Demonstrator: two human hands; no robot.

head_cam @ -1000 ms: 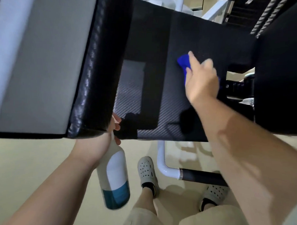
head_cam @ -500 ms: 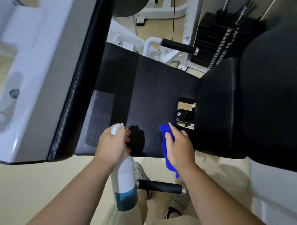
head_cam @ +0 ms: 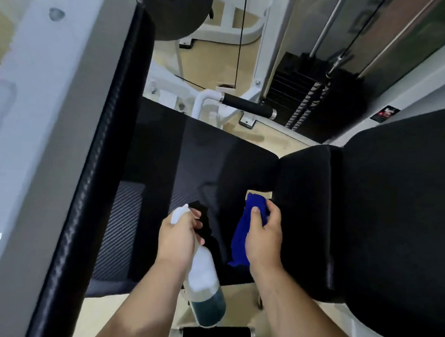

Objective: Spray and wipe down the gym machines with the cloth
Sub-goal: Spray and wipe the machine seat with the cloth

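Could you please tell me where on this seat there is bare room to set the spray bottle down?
The far half of the seat pad, between the upright pad and the side pad, is bare, as is its textured near-left corner. The near middle is crowded: left hand with the spray bottle, right hand gripping the blue cloth.

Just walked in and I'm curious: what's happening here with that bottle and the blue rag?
A person is cleaning a gym machine. The left hand grips a spray bottle, nozzle aimed toward the black seat. The right hand holds a blue cloth at the seat's right side, next to the backrest. Whether any spray is coming out can't be told.
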